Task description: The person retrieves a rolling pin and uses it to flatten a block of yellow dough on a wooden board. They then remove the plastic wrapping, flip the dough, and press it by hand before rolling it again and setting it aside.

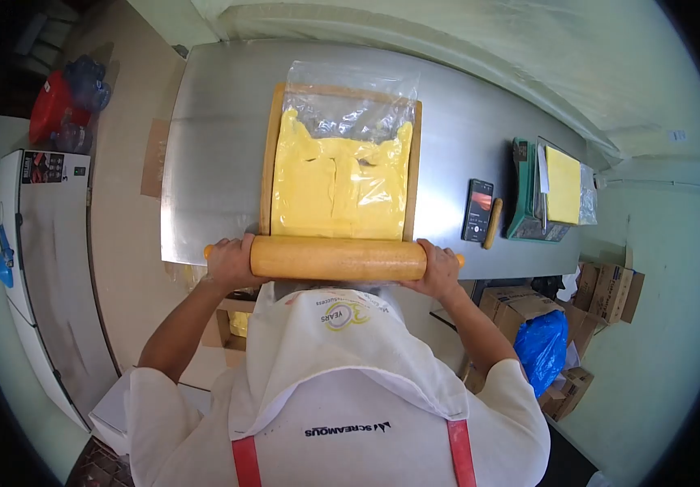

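Observation:
A large wooden rolling pin (338, 258) lies crosswise at the near edge of the steel table. My left hand (231, 261) is closed round its left handle, and my right hand (435, 268) grips the right one. Beyond the pin, a flattened yellow slab (338, 191), soft like butter or margarine, fills most of a clear plastic bag (350, 81). Its far edge is uneven, with a few cracks in the surface. The bag lies within a wooden frame (266, 162), whose near side is hidden behind the pin.
On the steel table (212, 146), a phone (478, 211) lies beside a short brown stick (493, 224). Farther right is a green scale-like device (522, 191) with a yellow pad (563, 187) on it. Cardboard boxes (520, 304) and a blue bag (543, 353) stand below right. A white freezer (62, 268) is at left.

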A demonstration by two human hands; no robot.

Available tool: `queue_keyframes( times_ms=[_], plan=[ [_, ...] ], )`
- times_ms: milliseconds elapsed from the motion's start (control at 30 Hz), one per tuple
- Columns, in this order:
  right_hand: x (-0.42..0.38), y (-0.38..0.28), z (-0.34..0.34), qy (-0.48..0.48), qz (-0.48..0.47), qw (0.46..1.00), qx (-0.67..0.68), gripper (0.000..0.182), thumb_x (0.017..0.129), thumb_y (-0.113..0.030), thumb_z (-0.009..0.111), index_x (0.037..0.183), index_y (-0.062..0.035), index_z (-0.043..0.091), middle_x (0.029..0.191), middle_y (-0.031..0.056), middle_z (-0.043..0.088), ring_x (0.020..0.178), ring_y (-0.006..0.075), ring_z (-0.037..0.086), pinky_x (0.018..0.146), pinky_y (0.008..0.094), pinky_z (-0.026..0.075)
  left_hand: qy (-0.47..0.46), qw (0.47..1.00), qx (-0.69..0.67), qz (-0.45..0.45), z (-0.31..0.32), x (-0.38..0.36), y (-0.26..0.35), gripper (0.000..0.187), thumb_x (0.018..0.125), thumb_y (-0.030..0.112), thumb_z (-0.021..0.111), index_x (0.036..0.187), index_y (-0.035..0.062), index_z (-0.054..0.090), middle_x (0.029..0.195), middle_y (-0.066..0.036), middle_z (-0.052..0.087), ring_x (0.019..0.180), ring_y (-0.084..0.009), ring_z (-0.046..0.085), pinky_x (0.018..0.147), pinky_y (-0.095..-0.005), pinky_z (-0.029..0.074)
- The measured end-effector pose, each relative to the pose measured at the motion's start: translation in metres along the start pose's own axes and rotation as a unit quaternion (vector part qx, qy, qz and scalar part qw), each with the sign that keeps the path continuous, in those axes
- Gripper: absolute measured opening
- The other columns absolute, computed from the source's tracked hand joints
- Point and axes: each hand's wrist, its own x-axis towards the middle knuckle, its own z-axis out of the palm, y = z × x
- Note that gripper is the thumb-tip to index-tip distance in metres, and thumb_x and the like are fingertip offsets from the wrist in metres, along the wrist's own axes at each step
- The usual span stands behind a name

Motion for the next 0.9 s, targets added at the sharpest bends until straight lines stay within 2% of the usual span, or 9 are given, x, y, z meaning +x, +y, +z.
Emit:
queue_keyframes(
  times_ms=[167, 300, 400, 467, 567, 633, 733, 867, 900],
  plan=[
    [0.022, -0.005, -0.037, -0.028, 0.014, 0.999, 0.026, 0.090, 0.056, -0.067, 0.080, 0.118, -0.0071, 0.054, 0.079, 0.0090, 0.067, 0.069, 0.0281, 0.066, 0.067, 0.0404, 0.049, 0.040, 0.998, 0.024, 0.033, -0.039, 0.014, 0.003, 0.080, 0.055, 0.065, 0.081, 0.101, 0.0073, 0.052, 0.061, -0.011, 0.061, 0.056, -0.0288, 0.064, 0.059, -0.0389, 0.051],
    [0.038, 0.015, -0.012, -0.040, 0.032, 0.997, 0.055, 0.094, 0.052, -0.067, 0.082, 0.119, -0.0057, 0.054, 0.085, 0.0101, 0.068, 0.071, 0.0292, 0.067, 0.068, 0.0412, 0.051, 0.019, 1.000, 0.012, 0.022, -0.029, 0.045, -0.009, 0.077, 0.047, 0.062, 0.083, 0.097, 0.0088, 0.058, 0.061, -0.007, 0.061, 0.053, -0.0259, 0.062, 0.049, -0.0410, 0.050],
    [0.036, 0.022, 0.001, -0.020, 0.005, 0.999, 0.043, 0.093, 0.054, -0.069, 0.080, 0.117, -0.0063, 0.054, 0.082, 0.0091, 0.069, 0.071, 0.0265, 0.069, 0.065, 0.0401, 0.052, -0.115, 0.993, -0.001, -0.010, -0.037, 0.054, -0.015, 0.081, 0.053, 0.063, 0.082, 0.104, 0.0073, 0.054, 0.066, -0.009, 0.062, 0.059, -0.0246, 0.063, 0.063, -0.0384, 0.051],
    [0.040, 0.026, 0.004, -0.008, -0.008, 1.000, 0.026, 0.094, 0.054, -0.069, 0.080, 0.119, -0.0065, 0.053, 0.083, 0.0102, 0.069, 0.071, 0.0271, 0.070, 0.064, 0.0407, 0.052, -0.233, 0.970, -0.035, -0.062, -0.032, 0.062, -0.020, 0.084, 0.052, 0.064, 0.081, 0.107, 0.0064, 0.055, 0.078, -0.013, 0.067, 0.073, -0.0283, 0.067, 0.073, -0.0398, 0.051],
    [0.062, 0.024, -0.022, -0.209, 0.051, 0.977, 0.006, 0.096, 0.054, -0.072, 0.078, 0.120, -0.0078, 0.052, 0.081, 0.0112, 0.069, 0.069, 0.0291, 0.070, 0.061, 0.0404, 0.053, -0.284, 0.953, -0.099, -0.034, -0.036, 0.072, -0.024, 0.087, 0.053, 0.066, 0.080, 0.112, 0.0063, 0.057, 0.086, -0.014, 0.069, 0.081, -0.0307, 0.069, 0.078, -0.0408, 0.051],
    [0.066, 0.021, -0.028, -0.222, 0.062, 0.973, 0.029, 0.097, 0.054, -0.075, 0.076, 0.120, -0.0090, 0.052, 0.079, 0.0119, 0.069, 0.068, 0.0310, 0.069, 0.060, 0.0414, 0.053, -0.319, 0.945, -0.072, 0.002, -0.067, 0.093, -0.018, 0.088, 0.054, 0.068, 0.078, 0.115, 0.0072, 0.059, 0.091, -0.013, 0.071, 0.086, -0.0313, 0.069, 0.081, -0.0413, 0.051],
    [0.068, 0.016, -0.033, -0.207, 0.078, 0.975, 0.010, 0.098, 0.053, -0.080, 0.072, 0.119, -0.0102, 0.052, 0.077, 0.0135, 0.068, 0.068, 0.0342, 0.069, 0.061, 0.0438, 0.053, -0.215, 0.972, -0.087, 0.044, -0.061, 0.078, -0.021, 0.085, 0.056, 0.070, 0.076, 0.116, 0.0105, 0.062, 0.093, -0.011, 0.071, 0.087, -0.0298, 0.069, 0.078, -0.0408, 0.053],
    [0.007, -0.004, -0.029, -0.163, 0.070, 0.984, 0.001, 0.099, 0.052, -0.082, 0.072, 0.118, -0.0108, 0.053, 0.075, 0.0145, 0.067, 0.066, 0.0363, 0.067, 0.060, 0.0456, 0.053, -0.150, 0.987, -0.053, 0.013, -0.034, 0.029, -0.006, 0.083, 0.057, 0.071, 0.075, 0.107, 0.0072, 0.063, 0.079, -0.011, 0.069, 0.075, -0.0292, 0.069, 0.069, -0.0413, 0.054],
    [-0.010, -0.008, -0.021, -0.086, 0.036, 0.994, 0.050, 0.098, 0.052, -0.080, 0.074, 0.118, -0.0098, 0.054, 0.074, 0.0132, 0.066, 0.060, 0.0343, 0.065, 0.058, 0.0437, 0.051, -0.135, 0.989, -0.056, 0.007, -0.012, 0.007, -0.002, 0.082, 0.056, 0.072, 0.076, 0.105, 0.0062, 0.062, 0.075, -0.011, 0.068, 0.071, -0.0289, 0.069, 0.067, -0.0416, 0.054]
  ],
)
